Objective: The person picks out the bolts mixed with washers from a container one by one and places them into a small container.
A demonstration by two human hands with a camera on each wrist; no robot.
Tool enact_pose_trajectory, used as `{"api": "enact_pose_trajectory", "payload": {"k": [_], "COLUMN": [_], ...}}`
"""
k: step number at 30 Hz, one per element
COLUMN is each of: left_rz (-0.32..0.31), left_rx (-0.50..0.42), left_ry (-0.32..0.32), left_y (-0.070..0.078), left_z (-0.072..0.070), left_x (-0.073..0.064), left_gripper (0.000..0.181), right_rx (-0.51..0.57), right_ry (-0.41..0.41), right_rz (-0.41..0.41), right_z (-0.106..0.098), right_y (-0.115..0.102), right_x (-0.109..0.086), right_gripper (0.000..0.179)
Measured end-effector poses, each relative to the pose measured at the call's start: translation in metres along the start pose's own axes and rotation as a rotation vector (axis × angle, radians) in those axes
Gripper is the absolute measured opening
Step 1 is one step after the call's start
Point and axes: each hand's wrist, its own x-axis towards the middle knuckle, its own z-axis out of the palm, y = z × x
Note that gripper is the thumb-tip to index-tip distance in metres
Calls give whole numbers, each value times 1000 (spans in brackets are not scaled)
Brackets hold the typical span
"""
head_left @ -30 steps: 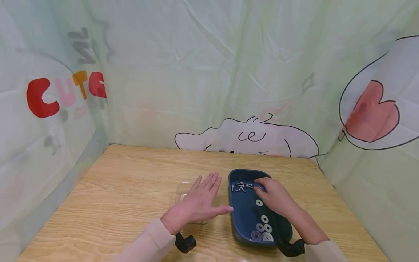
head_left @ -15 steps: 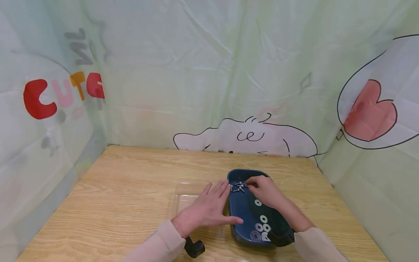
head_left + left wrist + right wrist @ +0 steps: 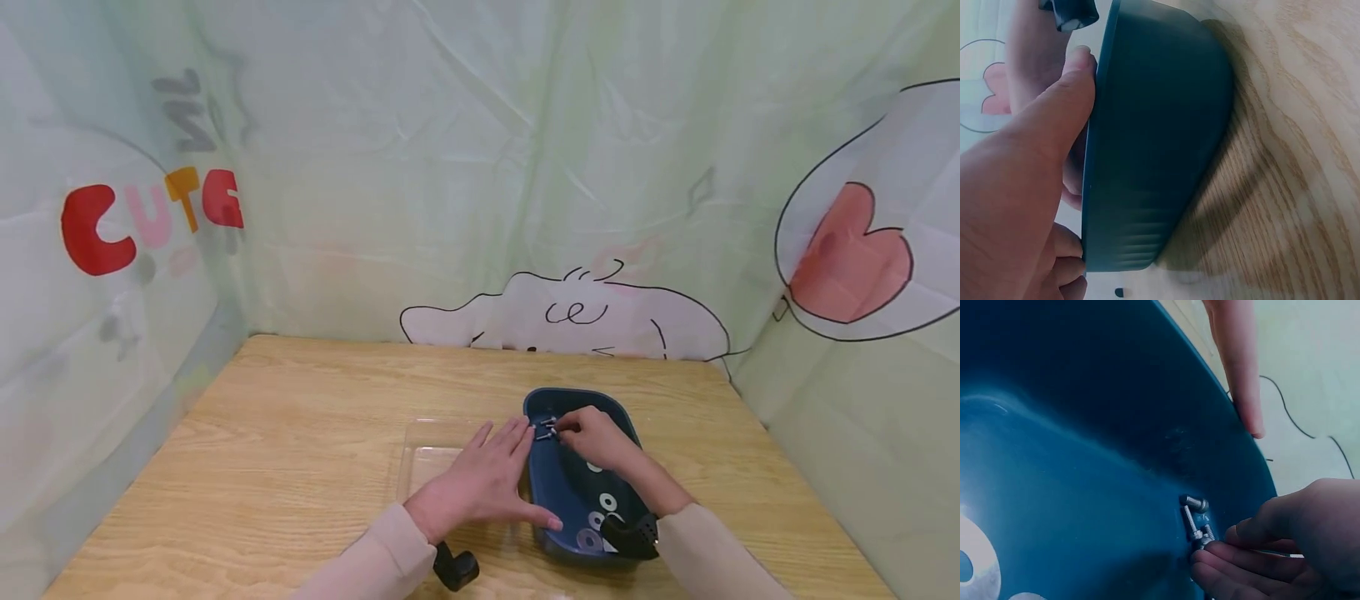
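A dark blue oblong bin (image 3: 551, 487) stands on the table. My left hand (image 3: 483, 479) rests with straight fingers along its left rim; in the left wrist view the thumb (image 3: 1066, 94) lies at the top edge. Inside the bin, at the far left end, is a small cluster of metal screws (image 3: 1196, 504). My right hand (image 3: 600, 440) reaches in there, its curled fingers (image 3: 1235, 565) and thumb pinching at screws. The fingers partly hide what they hold. Several flat metal washers (image 3: 608, 502) lie nearer in the bin, partly behind the right wrist.
A clear plastic tray (image 3: 420, 457) sits left of the bin, partly under my left hand and forearm. Black camera mounts (image 3: 457, 571) are strapped at both wrists. Printed curtains (image 3: 465, 167) enclose the wooden table (image 3: 300, 433) at the back and sides.
My left hand has moved right, from above the tray to the bin's rim. The right hand has shifted left into the screws, and fewer of them show now.
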Motion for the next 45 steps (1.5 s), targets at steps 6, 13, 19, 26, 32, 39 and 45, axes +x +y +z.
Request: {"api": "enact_pose_trajectory", "payload": {"k": [6, 13, 19, 26, 32, 39, 45], "left_rz": [-1, -23, -24, -22, -34, -26, -16], "left_rx": [11, -4, 7, -1, -14, -39, -65], "left_ry": [-19, -35, -30, -37, -28, -21, -8], "left_y": [3, 3, 3, 4, 5, 4, 5], "left_z": [-2, -5, -7, -6, -7, -6, -3], "left_x": [4, 1, 0, 1, 0, -1, -3], "left_gripper": [119, 118, 118, 118, 118, 118, 115], "right_rx": [16, 25, -16, -58, -30, 62, 117], "right_ry": [-9, -18, -30, -33, -40, -58, -76], "right_rz": [44, 24, 3, -25, -29, 6, 61], "right_z": [3, 10, 14, 18, 21, 23, 24], "right_y": [6, 4, 0, -2, -6, -7, -12], "right_x": [6, 11, 13, 12, 11, 10, 8], "right_gripper": [26, 26, 26, 22, 19, 19, 20]}}
